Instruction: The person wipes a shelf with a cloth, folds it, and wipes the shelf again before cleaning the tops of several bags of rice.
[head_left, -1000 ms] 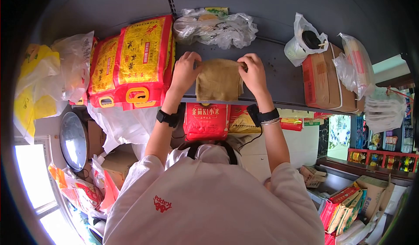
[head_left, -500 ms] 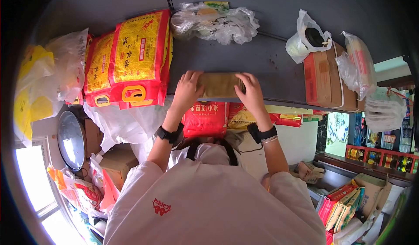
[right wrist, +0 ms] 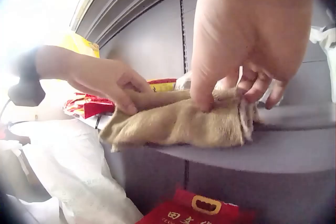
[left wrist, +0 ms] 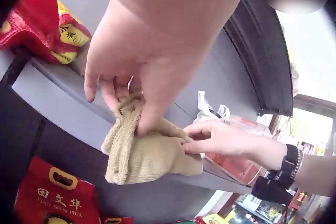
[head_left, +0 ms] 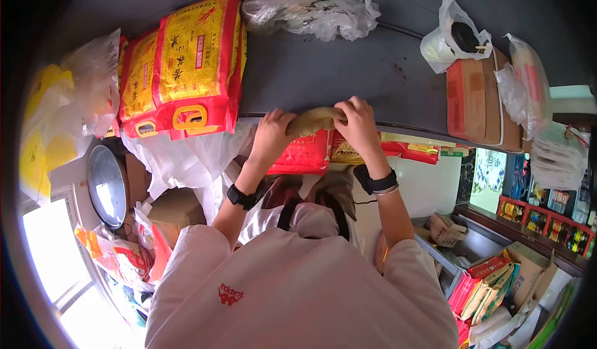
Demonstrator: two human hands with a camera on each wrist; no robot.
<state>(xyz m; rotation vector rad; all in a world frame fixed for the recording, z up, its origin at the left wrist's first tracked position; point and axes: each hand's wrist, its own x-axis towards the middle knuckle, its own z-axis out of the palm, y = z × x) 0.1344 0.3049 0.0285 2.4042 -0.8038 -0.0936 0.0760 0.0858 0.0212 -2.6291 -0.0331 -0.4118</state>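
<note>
A folded olive-brown cloth point(head_left: 316, 121) hangs between my two hands at the front edge of the grey shelf point(head_left: 323, 75). My left hand point(head_left: 272, 137) pinches its left end, thumb on the near side. At the other end my right hand point(head_left: 359, 126) grips it between thumb and fingers. Viewed from the left wrist, the cloth point(left wrist: 152, 155) is a thick, soft bundle with its layered folds at the left end. In the right wrist view the cloth point(right wrist: 178, 124) stretches lengthwise in front of the shelf edge, its far ends partly hidden by fingers.
Yellow-and-red grain bags point(head_left: 193, 57) stand on the shelf at left. Crumpled clear plastic bags point(head_left: 311, 10) lie at the back. A cardboard box point(head_left: 479, 97) with a bagged cup point(head_left: 457, 35) on it is at right. Red bags point(head_left: 305, 153) sit below the shelf edge.
The cloth went from hanging flat and wide to folded narrower, then lifted off the shelf surface toward the body. Both hands have moved to the shelf's front edge, now gripping the folded ends.
</note>
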